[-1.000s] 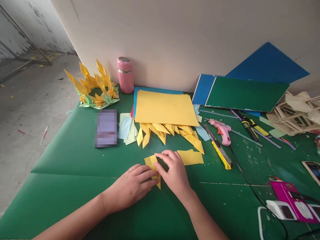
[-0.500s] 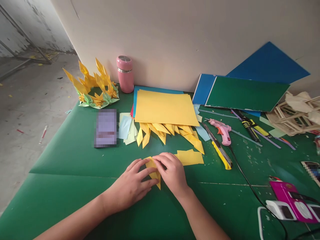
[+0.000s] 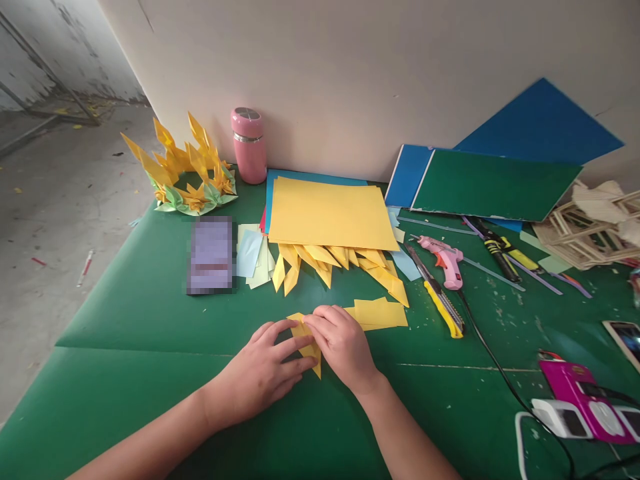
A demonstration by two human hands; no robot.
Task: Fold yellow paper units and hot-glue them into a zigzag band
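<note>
A small folded piece of yellow paper lies on the green table in front of me, its narrow point towards me. My left hand rests on its left side, fingers spread and pressing it down. The fingers of my right hand are pinched together at the paper's top edge and hide part of it. Just behind my right hand lie flat yellow paper pieces. Farther back, several folded yellow paper spikes stick out from under a stack of yellow sheets.
On the left stand a yellow paper crown and a pink flask, with a blurred purple object nearer. A utility knife, a pink glue gun and a magenta power strip lie right. Green and blue boards lean on the wall.
My right fingers have shifted very slightly left along the paper's top edge and curled in more. My left hand stays nearly in place, and so does the paper.
</note>
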